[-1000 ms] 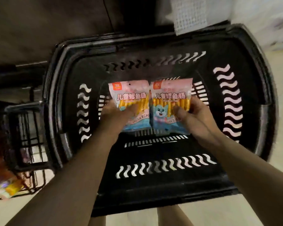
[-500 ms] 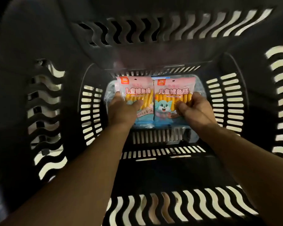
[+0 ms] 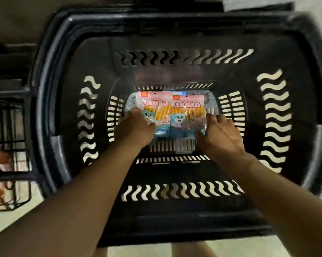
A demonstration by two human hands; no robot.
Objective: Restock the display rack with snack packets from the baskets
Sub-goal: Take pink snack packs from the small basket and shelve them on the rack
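Left grip holds left packet, right grip spread against right packet; picking step, I judge: next I lift both from the basket

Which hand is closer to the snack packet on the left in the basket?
Left. The left hand covers the lower left corner of the left snack packet; the right hand sits at the lower right edge of the right snack packet.

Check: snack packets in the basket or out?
In. Left packet and right packet lie deep inside the basket, below its rim.
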